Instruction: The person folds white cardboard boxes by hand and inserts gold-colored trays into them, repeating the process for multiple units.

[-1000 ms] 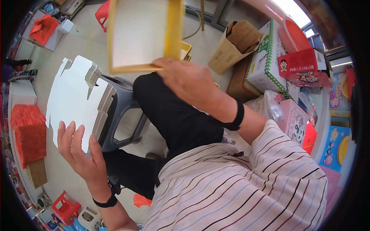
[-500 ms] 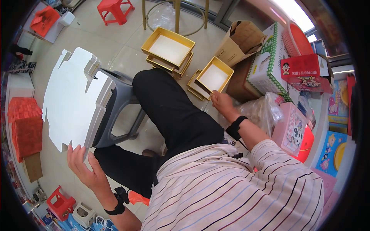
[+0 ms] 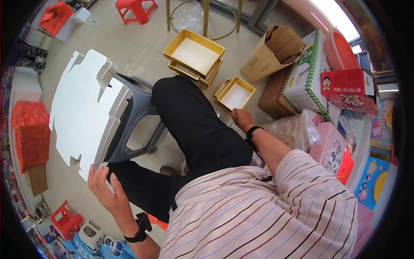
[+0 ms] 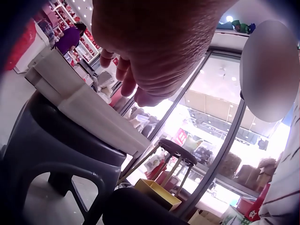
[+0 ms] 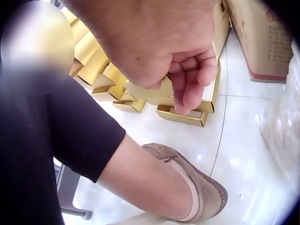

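Observation:
My right hand (image 3: 242, 119) pinches the near rim of a gold box tray (image 3: 237, 95) with a white bottom, which sits on another gold tray on the floor. In the right wrist view, curled fingers (image 5: 190, 91) reach over that tray's edge. My left hand (image 3: 105, 190) is open, fingers loosely bent, beside the near corner of a stack of white die-cut card sheets (image 3: 84, 112). The sheets lie on a grey plastic stool (image 4: 42, 150). Larger gold trays (image 3: 196, 54) stand stacked left of the small ones, past my knee.
A brown paper bag (image 3: 271, 54), a green-and-white carton (image 3: 302, 80) and a red carton (image 3: 345, 86) stand at the right. Clear plastic bags (image 3: 297, 129) lie nearer. A round-ringed stool (image 3: 206, 19) and a red stool (image 3: 136, 11) stand at the back.
My right hand carried a gold tray from in front of me to the right, down onto the small stack, and shifted it squarer there. My left hand drew back from the white sheets toward their near corner.

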Available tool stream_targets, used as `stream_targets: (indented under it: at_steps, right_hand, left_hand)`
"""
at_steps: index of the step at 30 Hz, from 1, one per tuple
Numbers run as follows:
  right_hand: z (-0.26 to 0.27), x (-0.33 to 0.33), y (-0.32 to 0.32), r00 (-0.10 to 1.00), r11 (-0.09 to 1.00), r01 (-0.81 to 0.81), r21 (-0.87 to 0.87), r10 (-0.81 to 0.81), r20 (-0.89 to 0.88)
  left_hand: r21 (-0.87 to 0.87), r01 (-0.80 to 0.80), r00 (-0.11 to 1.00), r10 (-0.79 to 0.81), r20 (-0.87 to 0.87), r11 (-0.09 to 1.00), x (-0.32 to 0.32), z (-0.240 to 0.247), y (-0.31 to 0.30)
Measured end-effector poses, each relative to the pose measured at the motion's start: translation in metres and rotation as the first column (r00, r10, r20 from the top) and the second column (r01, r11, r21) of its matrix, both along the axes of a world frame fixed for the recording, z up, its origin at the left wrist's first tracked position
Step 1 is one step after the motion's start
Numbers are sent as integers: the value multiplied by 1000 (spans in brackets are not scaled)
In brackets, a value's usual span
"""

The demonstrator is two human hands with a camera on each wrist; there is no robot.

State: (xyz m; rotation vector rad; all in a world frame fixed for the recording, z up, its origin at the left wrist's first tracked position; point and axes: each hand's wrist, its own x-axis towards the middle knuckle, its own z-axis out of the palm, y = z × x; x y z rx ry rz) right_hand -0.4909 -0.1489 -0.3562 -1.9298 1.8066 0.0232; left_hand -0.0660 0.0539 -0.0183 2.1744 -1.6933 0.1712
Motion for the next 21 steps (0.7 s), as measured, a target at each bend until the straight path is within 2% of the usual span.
stream_targets:
  at_steps: [6,8,12,17,21]
  right_hand:
    - [-15,-3,-2,999,999,-38,20,38,20]
    - [-12,0,-5,1000,997,-20,73,21,-8]
    - [-16,-1,-6,1000,999,-30,37,30,1]
    - [-25,0,-7,996,994,-53,94,59,-72]
    - [-21,-3,-2,1000,997,-24,76,24,-7]
  left_hand:
    - [10,16,1000,-16,-19,1000,-5,-6,-3]
    - [19,14,1000,-13,-25,1000,-7,-7,-3]
    - [34,31,999,-30,-39,999,-6,-12,-1]
    - [51,14,998,-11,-60,999,-9,-13,0]
    - [46,1,994,4,-106,999,-11,-13,0]
